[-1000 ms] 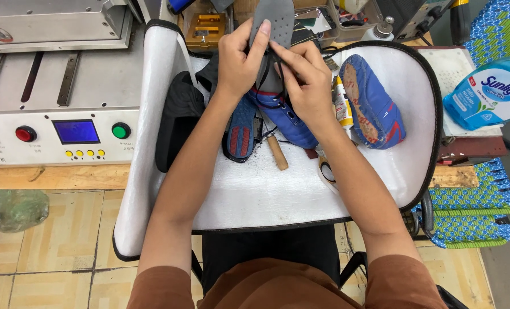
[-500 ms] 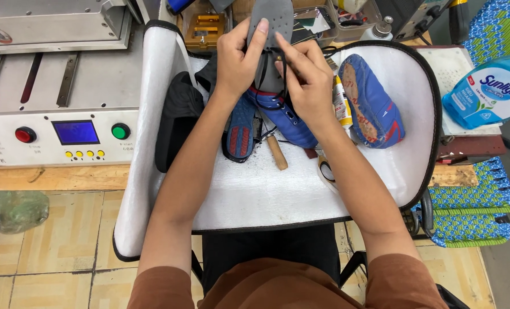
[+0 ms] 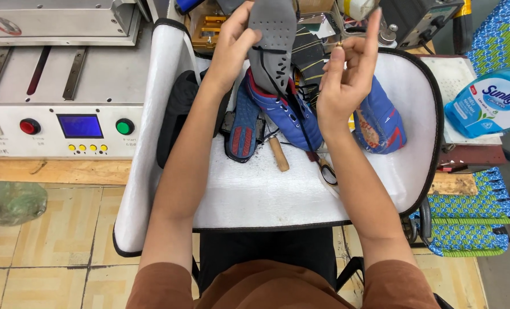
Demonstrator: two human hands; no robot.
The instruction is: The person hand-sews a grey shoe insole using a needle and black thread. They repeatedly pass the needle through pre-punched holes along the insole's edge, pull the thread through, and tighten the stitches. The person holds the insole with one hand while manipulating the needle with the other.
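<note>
My left hand point(image 3: 232, 48) grips the edge of a grey perforated sole point(image 3: 272, 34), which belongs to a blue shoe point(image 3: 283, 111) with red trim held up over a white padded board point(image 3: 255, 194). To the right of the sole, my right hand point(image 3: 346, 80) is raised and pinches a small needle point(image 3: 339, 44) between thumb and finger. A black thread point(image 3: 301, 123) runs down across the shoe. A second blue shoe point(image 3: 381, 123) lies on the board behind my right wrist.
A blue-and-red insole point(image 3: 243, 129), a wooden-handled tool point(image 3: 278, 154) and scissors point(image 3: 326, 171) lie on the board. A black item point(image 3: 178, 114) sits at its left. A grey machine point(image 3: 54, 123) with buttons stands left; a blue pouch point(image 3: 489, 103) lies right.
My right hand has left the sole and moved right and up with the needle. My left hand still holds the sole, now raised a little higher.
</note>
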